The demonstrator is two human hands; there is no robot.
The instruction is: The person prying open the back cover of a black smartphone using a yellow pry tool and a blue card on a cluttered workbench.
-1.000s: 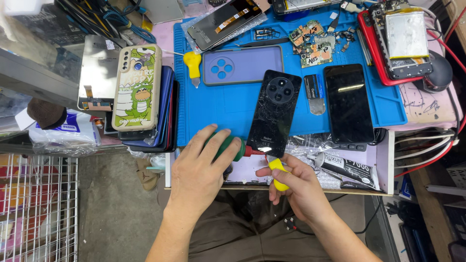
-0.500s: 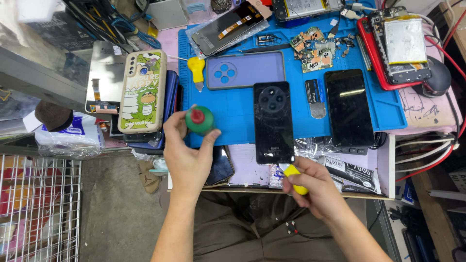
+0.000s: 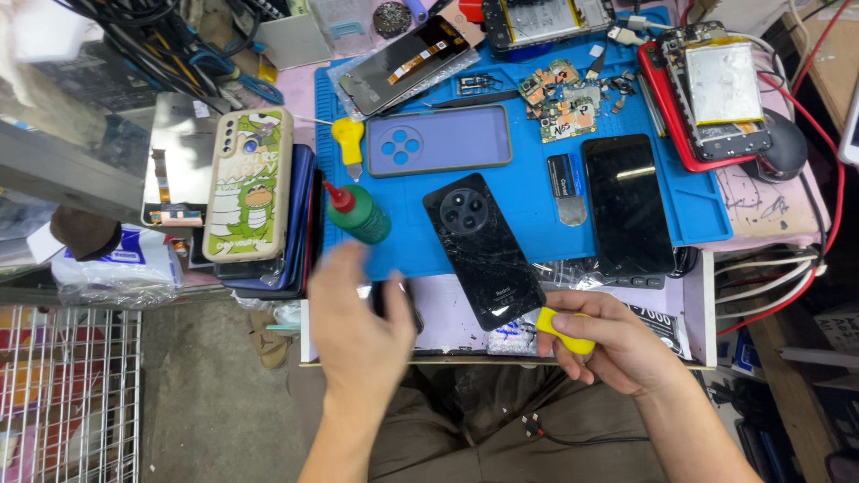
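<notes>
A black phone (image 3: 483, 250) with a round camera cluster lies back-up and tilted on the blue work mat (image 3: 537, 192), its lower end over the mat's front edge. My right hand (image 3: 608, 344) grips a yellow-handled tool (image 3: 564, 329) just below the phone's lower end. My left hand (image 3: 358, 326) is blurred, fingers apart, holding nothing, below a green bottle with a red cap (image 3: 358, 213) that lies on the mat's left edge.
On the mat lie a purple phone case (image 3: 438, 140), a dark screen panel (image 3: 628, 204), circuit boards (image 3: 564, 100) and a yellow tool (image 3: 347, 141). A stack of cased phones (image 3: 255, 192) sits left. An opened red phone (image 3: 716, 94) is at the right. A wire rack (image 3: 67, 394) stands lower left.
My left hand carried the green bottle up onto the mat, let go of it and pulled back towards me. The black phone has tilted. My right hand stays on the yellow tool.
</notes>
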